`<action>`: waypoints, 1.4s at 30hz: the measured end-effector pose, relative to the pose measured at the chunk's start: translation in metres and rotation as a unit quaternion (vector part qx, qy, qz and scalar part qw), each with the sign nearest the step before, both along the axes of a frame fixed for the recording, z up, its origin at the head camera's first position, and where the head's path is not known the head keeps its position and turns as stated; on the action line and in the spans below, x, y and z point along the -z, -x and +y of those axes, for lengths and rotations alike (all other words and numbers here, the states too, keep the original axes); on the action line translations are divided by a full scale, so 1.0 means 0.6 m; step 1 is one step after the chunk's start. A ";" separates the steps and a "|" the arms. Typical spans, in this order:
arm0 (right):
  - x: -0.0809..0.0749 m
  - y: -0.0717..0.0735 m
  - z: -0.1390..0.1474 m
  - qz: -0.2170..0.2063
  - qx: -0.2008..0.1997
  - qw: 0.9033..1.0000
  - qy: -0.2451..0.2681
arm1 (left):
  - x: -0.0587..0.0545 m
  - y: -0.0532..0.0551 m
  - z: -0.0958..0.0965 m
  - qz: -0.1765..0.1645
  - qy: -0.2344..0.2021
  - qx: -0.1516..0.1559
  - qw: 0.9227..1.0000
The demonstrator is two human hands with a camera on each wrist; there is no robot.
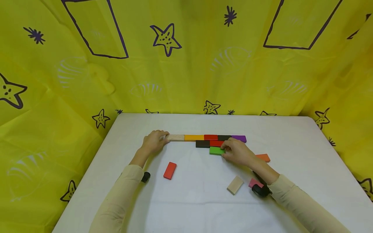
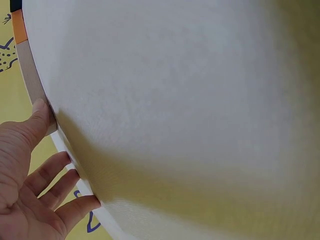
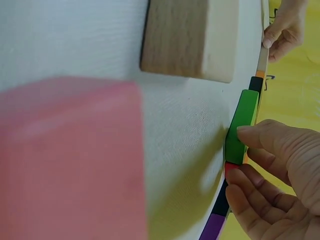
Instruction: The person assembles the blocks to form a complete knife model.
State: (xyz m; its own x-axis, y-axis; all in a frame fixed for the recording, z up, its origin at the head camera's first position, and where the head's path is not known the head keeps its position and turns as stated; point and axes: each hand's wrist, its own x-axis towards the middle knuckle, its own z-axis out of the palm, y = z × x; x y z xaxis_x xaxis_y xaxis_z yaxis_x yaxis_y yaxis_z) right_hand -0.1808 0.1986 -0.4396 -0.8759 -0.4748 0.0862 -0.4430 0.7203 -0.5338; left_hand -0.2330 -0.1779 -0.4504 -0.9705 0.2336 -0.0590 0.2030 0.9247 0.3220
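On the white table, a row of flat wooden blocks runs from a beige block (image 1: 176,138) through yellow-orange (image 1: 194,138), red (image 1: 210,137) and black (image 1: 224,138) to a purple block (image 1: 239,138). In front of it, a black block (image 1: 202,144) and a red block (image 1: 217,143) lie end to end. My left hand (image 1: 155,141) holds the beige block's left end, its thumb (image 2: 40,117) against the near side. Nearer still lies a green block (image 1: 217,150), its right end pinched between thumb and finger of my right hand (image 1: 237,151). That hand covers whatever lies behind it.
Loose on the table are a red block (image 1: 170,170) at left, and a pale wooden block (image 1: 235,185), a pink block (image 1: 255,183) and an orange block (image 1: 263,158) around the right forearm. A yellow patterned cloth (image 1: 186,81) hangs behind the table's far edge.
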 end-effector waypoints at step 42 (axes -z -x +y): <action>-0.020 -0.018 0.005 -0.029 0.000 1.000 -0.011 | -0.001 0.000 0.001 0.006 0.002 0.003 1.000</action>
State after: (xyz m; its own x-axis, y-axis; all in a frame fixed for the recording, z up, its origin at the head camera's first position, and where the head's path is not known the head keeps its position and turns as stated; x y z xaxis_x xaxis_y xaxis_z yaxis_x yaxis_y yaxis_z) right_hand -0.1700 0.2019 -0.4274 -0.8794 -0.4754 0.0255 -0.4115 0.7320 -0.5430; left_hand -0.2328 -0.1774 -0.4495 -0.9697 0.2397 -0.0480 0.2128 0.9245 0.3164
